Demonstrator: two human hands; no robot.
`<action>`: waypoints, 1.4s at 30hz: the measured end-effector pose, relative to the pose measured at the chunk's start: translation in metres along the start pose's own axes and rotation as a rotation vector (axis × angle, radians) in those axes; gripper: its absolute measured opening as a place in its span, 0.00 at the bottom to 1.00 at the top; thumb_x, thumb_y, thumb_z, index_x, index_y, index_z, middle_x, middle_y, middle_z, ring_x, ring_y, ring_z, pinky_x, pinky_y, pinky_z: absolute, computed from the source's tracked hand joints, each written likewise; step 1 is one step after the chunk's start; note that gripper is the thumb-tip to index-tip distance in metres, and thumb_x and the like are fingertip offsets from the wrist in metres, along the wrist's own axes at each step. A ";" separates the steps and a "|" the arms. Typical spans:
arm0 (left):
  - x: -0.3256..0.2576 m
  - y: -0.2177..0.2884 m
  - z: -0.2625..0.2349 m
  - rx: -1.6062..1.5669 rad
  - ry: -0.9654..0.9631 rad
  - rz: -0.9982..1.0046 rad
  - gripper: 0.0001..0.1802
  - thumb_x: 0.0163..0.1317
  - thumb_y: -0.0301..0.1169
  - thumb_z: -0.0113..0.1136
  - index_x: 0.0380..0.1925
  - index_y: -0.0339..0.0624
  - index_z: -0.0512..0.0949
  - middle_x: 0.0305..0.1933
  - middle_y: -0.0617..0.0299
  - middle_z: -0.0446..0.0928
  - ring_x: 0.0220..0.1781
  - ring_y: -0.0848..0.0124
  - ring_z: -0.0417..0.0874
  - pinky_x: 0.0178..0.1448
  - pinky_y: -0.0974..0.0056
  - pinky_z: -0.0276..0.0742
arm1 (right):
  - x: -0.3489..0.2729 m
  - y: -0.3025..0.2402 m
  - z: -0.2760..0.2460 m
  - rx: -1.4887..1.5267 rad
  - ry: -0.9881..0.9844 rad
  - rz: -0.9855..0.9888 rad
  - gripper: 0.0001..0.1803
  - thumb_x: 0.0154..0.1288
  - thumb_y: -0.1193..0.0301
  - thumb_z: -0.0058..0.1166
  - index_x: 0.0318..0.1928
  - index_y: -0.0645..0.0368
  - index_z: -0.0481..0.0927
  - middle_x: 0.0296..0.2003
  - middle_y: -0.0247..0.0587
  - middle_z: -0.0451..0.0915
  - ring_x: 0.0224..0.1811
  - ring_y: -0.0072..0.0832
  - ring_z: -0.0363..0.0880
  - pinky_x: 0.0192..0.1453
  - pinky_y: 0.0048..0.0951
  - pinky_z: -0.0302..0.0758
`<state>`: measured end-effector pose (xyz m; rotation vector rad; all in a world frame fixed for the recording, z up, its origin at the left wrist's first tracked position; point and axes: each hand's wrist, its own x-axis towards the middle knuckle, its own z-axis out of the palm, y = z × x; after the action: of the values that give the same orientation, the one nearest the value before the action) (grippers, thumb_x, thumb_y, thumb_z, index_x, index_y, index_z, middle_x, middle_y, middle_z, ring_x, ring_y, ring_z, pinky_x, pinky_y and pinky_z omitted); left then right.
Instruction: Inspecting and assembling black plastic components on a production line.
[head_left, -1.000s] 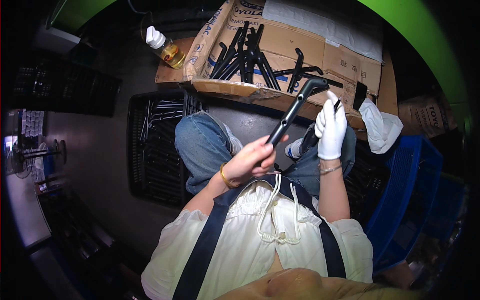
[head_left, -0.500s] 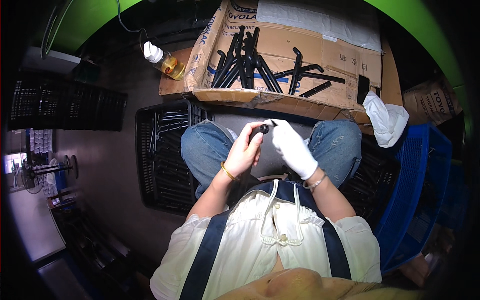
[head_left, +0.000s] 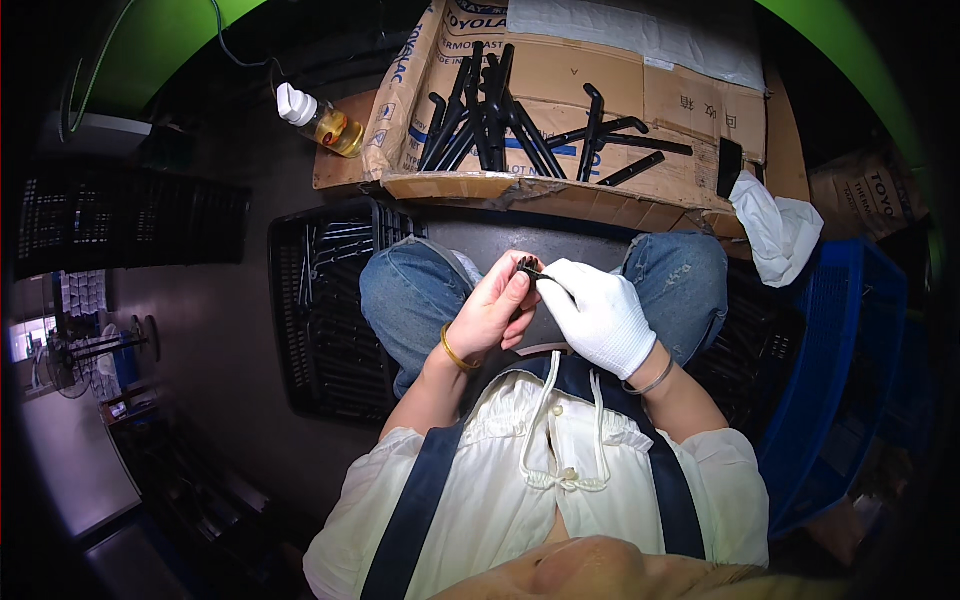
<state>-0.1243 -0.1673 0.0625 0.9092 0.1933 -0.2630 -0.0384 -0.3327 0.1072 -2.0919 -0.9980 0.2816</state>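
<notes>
Left grip (head_left: pixel 488 308) | black rod (head_left: pixel 527 265) inside | one end protruding

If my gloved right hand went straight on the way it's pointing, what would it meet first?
Most likely the end of the black part held in your left hand, just ahead of your right hand; whether they touch is hard to tell.

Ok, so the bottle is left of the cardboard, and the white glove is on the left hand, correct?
Not quite: the head view shows the white glove on the right hand; the left hand is ungloved. The bottle is indeed left of the cardboard.
</notes>
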 end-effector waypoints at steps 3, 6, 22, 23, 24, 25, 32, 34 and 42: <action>0.001 0.000 0.000 0.041 -0.010 -0.009 0.15 0.77 0.43 0.42 0.51 0.43 0.64 0.27 0.67 0.64 0.13 0.84 0.59 0.14 0.76 0.58 | 0.002 -0.002 -0.004 -0.025 -0.034 0.019 0.06 0.67 0.70 0.51 0.39 0.59 0.78 0.29 0.49 0.79 0.31 0.46 0.82 0.32 0.40 0.78; 0.002 -0.001 0.000 0.076 0.007 -0.011 0.15 0.77 0.42 0.43 0.51 0.43 0.64 0.26 0.68 0.64 0.13 0.84 0.59 0.14 0.76 0.58 | 0.002 0.001 -0.005 -0.051 -0.049 0.020 0.06 0.68 0.69 0.51 0.38 0.58 0.78 0.28 0.48 0.79 0.30 0.46 0.81 0.32 0.40 0.78; -0.006 0.006 -0.006 0.223 -0.007 0.023 0.17 0.76 0.45 0.45 0.51 0.43 0.64 0.25 0.69 0.63 0.13 0.83 0.57 0.14 0.76 0.54 | 0.003 0.022 -0.016 0.004 0.071 0.279 0.10 0.72 0.66 0.47 0.40 0.59 0.77 0.32 0.51 0.82 0.35 0.49 0.83 0.35 0.43 0.78; -0.007 0.005 -0.006 0.212 0.038 0.056 0.17 0.76 0.45 0.44 0.51 0.43 0.65 0.26 0.68 0.64 0.14 0.83 0.59 0.15 0.76 0.56 | 0.003 0.019 -0.012 0.008 0.071 0.275 0.10 0.72 0.66 0.47 0.40 0.59 0.77 0.32 0.51 0.82 0.35 0.49 0.83 0.35 0.43 0.78; -0.005 0.007 -0.004 0.204 0.074 0.090 0.17 0.76 0.45 0.44 0.51 0.42 0.65 0.27 0.68 0.64 0.15 0.83 0.60 0.16 0.76 0.58 | 0.004 0.018 -0.008 0.123 0.132 0.212 0.10 0.73 0.68 0.46 0.39 0.61 0.78 0.32 0.49 0.82 0.34 0.43 0.83 0.36 0.38 0.77; 0.000 0.009 -0.003 0.224 0.122 0.175 0.17 0.77 0.45 0.43 0.51 0.42 0.66 0.28 0.67 0.65 0.16 0.82 0.62 0.18 0.76 0.60 | 0.004 0.016 -0.004 0.239 0.192 0.147 0.11 0.74 0.70 0.45 0.39 0.63 0.79 0.33 0.48 0.82 0.34 0.37 0.83 0.36 0.33 0.75; 0.017 0.007 -0.011 0.118 0.229 0.479 0.12 0.68 0.38 0.56 0.40 0.39 0.73 0.34 0.66 0.72 0.39 0.78 0.69 0.48 0.71 0.64 | 0.003 -0.022 0.009 0.484 0.117 0.157 0.09 0.73 0.72 0.45 0.42 0.63 0.77 0.37 0.52 0.81 0.40 0.47 0.83 0.40 0.39 0.78; 0.014 0.006 -0.003 0.176 0.235 0.485 0.15 0.66 0.41 0.57 0.36 0.39 0.73 0.33 0.65 0.70 0.36 0.77 0.67 0.46 0.71 0.61 | 0.003 -0.023 0.010 0.370 0.121 0.056 0.08 0.72 0.73 0.45 0.42 0.63 0.77 0.37 0.51 0.81 0.39 0.46 0.83 0.40 0.39 0.78; 0.014 -0.009 -0.010 0.285 0.243 0.615 0.20 0.63 0.45 0.59 0.26 0.38 0.69 0.35 0.63 0.68 0.34 0.78 0.62 0.40 0.73 0.58 | 0.002 -0.021 0.023 0.257 0.122 -0.090 0.08 0.70 0.70 0.49 0.43 0.59 0.77 0.28 0.50 0.80 0.29 0.48 0.82 0.31 0.42 0.77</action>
<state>-0.1143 -0.1666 0.0463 1.2374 0.0923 0.4027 -0.0595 -0.3103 0.1076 -1.8050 -0.9290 0.2213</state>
